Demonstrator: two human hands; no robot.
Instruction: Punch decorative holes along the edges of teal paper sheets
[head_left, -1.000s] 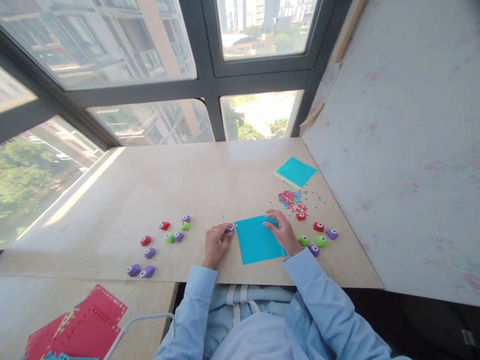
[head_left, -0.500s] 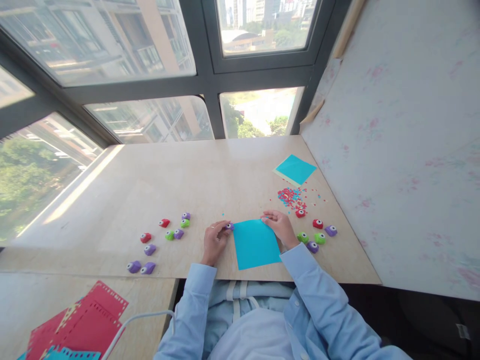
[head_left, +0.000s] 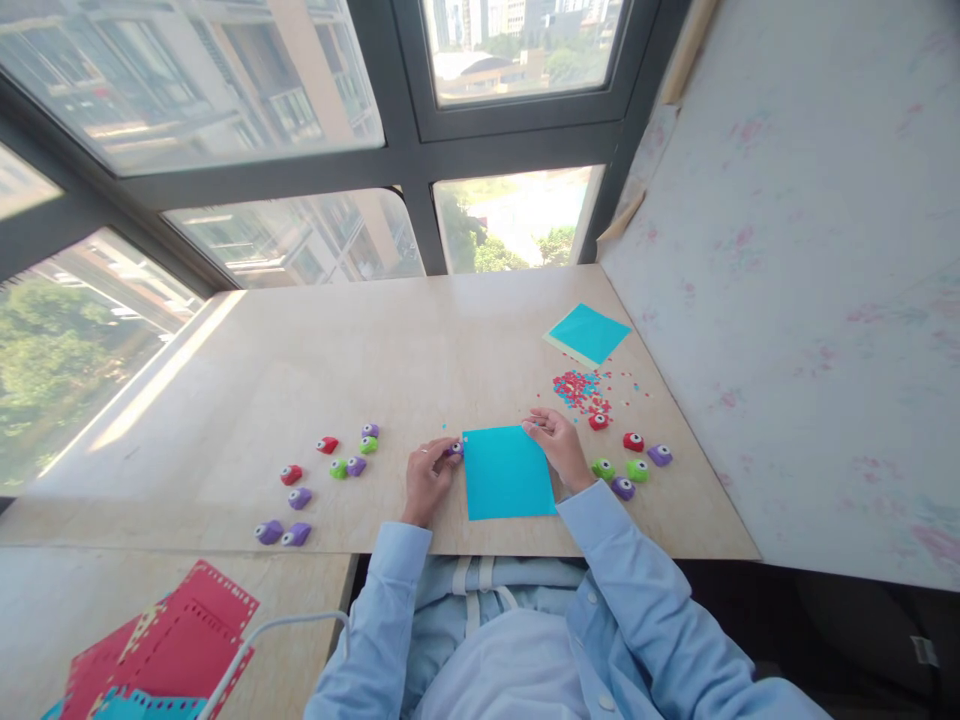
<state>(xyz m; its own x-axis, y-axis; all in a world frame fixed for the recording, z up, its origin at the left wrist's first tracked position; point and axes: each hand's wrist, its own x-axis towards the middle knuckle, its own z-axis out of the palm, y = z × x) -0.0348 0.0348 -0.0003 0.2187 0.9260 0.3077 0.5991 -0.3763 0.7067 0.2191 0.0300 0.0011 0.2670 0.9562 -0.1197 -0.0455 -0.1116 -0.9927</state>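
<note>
My left hand (head_left: 430, 476) is closed around a small purple craft paper punch (head_left: 454, 449), its front at the left edge of a blue square sheet of paper (head_left: 510, 475). A tiny pale spot, like a punched hole, shows at the sheet's upper left corner. At the upper right corner, my right hand (head_left: 559, 449) pinches the sheet between thumb and fingers. The sheet is held roughly level, close over the table.
Several red, green and purple punches lie left, like this purple one (head_left: 299, 498), and right, like this red one (head_left: 634, 441). Confetti (head_left: 579, 391) is heaped near more blue paper (head_left: 589, 333). Punched red sheets (head_left: 184, 640) and a white cable (head_left: 292, 621) are lower left.
The blue sheet has turned slightly and shifted away from my body. A pale spot now shows at its upper left corner, with the purple punch a little below it.
</note>
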